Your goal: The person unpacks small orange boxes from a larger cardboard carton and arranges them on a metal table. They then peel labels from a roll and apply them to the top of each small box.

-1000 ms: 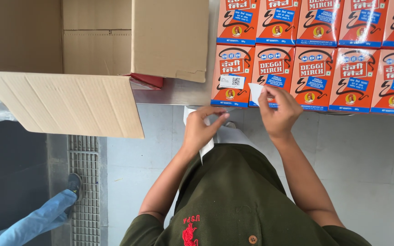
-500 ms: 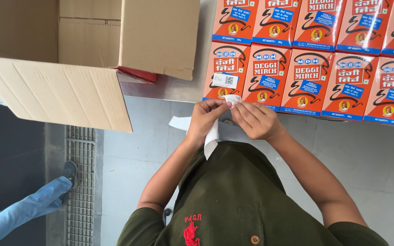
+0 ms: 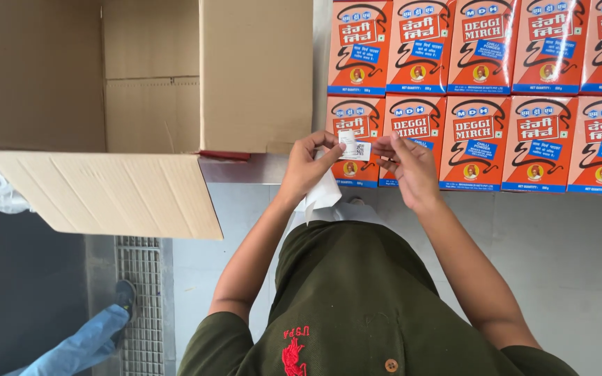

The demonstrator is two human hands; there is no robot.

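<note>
My left hand (image 3: 306,166) pinches the left edge of a small white label (image 3: 354,146). A white strip of backing paper (image 3: 322,198) hangs under that palm. My right hand (image 3: 409,161) has its fingertips on the label's right edge. The label sits flat against the front of the leftmost orange box in the lower row (image 3: 354,122). That box belongs to two rows of orange spice boxes (image 3: 482,90) lined up on the metal table (image 3: 245,168).
A large open cardboard carton (image 3: 148,76) stands left of the boxes, one flap (image 3: 106,191) hanging over the table edge. Below are a pale floor (image 3: 580,278), a floor grate (image 3: 139,306) and another person's blue-clad leg and shoe (image 3: 88,338).
Both hands have risen from in front of my chest to the lower-row box. The label went from being peeled off the strip to lying against the box front.
</note>
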